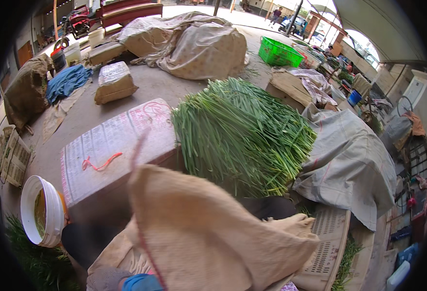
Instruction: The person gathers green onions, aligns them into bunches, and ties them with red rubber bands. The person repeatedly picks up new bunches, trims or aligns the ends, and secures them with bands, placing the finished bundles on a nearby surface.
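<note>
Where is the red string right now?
In the head view, the red string lies left of centre on the pale box, with the white bucket to its left and the green leaves to its right.

Behind the cloth, greens lie right of the box, apparently touching.

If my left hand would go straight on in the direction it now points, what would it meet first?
The left hand, cut off by the lower edge, seems to point left. It would probably first meet the green leaves below the white bucket, though depth is unclear.
</note>
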Motion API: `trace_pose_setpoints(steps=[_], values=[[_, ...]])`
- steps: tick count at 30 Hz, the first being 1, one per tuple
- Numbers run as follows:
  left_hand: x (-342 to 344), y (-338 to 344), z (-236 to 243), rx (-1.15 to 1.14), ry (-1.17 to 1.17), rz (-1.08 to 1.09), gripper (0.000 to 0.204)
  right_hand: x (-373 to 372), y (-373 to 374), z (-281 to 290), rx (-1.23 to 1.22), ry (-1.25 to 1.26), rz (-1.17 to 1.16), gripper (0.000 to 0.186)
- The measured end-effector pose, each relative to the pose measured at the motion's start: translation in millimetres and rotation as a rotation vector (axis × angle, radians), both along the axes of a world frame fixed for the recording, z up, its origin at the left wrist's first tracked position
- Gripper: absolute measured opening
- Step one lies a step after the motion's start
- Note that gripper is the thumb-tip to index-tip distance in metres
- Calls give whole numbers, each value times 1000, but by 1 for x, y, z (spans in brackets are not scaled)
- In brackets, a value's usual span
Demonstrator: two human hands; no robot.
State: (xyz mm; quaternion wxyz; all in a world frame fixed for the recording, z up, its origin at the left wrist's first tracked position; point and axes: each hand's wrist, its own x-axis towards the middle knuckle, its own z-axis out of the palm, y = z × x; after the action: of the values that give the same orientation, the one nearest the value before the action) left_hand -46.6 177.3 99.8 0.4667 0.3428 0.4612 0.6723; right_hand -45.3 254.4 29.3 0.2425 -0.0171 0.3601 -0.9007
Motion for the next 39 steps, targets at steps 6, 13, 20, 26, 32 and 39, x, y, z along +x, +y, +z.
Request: trace_pose_setpoints(steps=[6,13,20,26,32,39], values=[[-1,-1,-7,-60,-10,-6,33,-6,-5,1,5,39,-10,43],[-3,-1,-8,-80,-50,-46,34,-16,-4,2,30,78,-21,40],[2,-24,-24,-18,-97,-98,35,-38,-11,2,90,86,23,38],[22,-58,-34,88,-241,-191,35,-65,-21,9,96,81,124,35],[-60,-112,-26,71,872,355,49,-118,14,49,234,240,123,33],[-123,-153,-40,-440,929,365,55,-347,100,125,-66,659,-105,31]])
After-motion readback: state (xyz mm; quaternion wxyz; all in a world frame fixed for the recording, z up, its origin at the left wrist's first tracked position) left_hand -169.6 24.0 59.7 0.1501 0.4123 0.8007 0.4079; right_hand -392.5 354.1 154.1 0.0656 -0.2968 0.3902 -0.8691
